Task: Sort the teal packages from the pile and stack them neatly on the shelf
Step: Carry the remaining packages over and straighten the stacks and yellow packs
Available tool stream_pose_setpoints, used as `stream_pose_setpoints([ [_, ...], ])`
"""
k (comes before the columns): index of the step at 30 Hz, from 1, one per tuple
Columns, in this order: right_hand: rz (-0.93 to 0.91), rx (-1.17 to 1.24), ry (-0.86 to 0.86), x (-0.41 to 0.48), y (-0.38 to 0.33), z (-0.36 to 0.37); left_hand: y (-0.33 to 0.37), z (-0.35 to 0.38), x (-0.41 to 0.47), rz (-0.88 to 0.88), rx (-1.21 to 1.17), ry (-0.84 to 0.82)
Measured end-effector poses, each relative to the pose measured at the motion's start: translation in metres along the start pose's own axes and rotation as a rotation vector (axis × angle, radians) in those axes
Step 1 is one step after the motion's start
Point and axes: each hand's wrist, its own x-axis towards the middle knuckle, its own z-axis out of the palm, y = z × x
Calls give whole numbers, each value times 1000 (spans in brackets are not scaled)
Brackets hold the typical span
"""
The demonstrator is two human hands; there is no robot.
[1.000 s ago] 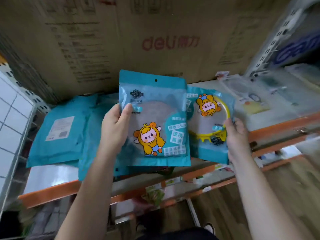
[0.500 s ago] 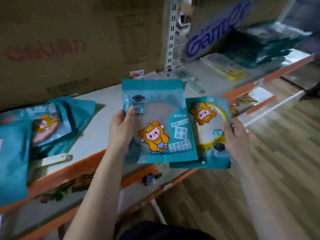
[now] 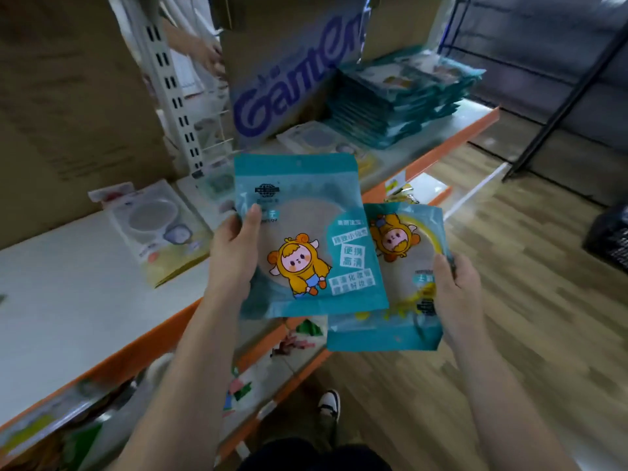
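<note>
My left hand (image 3: 234,253) grips the left edge of a teal package (image 3: 306,232) printed with a yellow cartoon figure, thumb on its front. My right hand (image 3: 457,294) holds a second teal package (image 3: 390,321) by its right edge, partly tucked under the first. Both are held in the air in front of the shelf (image 3: 68,300). A neat stack of teal packages (image 3: 397,103) lies on the shelf at the far right.
Pale yellow-and-clear packages (image 3: 159,232) lie on the white shelf to the left, another (image 3: 312,139) by the stack. A cardboard box with blue lettering (image 3: 289,79) stands behind, beside a perforated upright (image 3: 173,96). Lower shelves hold goods. Wooden floor and a dark crate (image 3: 608,239) lie to the right.
The view has swung right along the shelf: the loose teal pile at the left is out of sight and the stack is nearer. Both hands still hold their packages.
</note>
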Motion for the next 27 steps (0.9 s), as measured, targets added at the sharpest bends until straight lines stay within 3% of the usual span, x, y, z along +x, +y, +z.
stream_pose_setpoints([
  [8,16,44,122,125,7,-30,25,123,78,15,-16,-5],
  [14,66,116,117,203,23,-42,32,181,125,-12,-88,5],
  [17,62,161,74,245,32,-44,37,209,144,-41,-166,-33],
  [21,79,194,11,318,47,-45,39,250,167,83,-173,-39],
  [27,-55,167,-211,425,54,-63,58,319,196,220,-120,149],
])
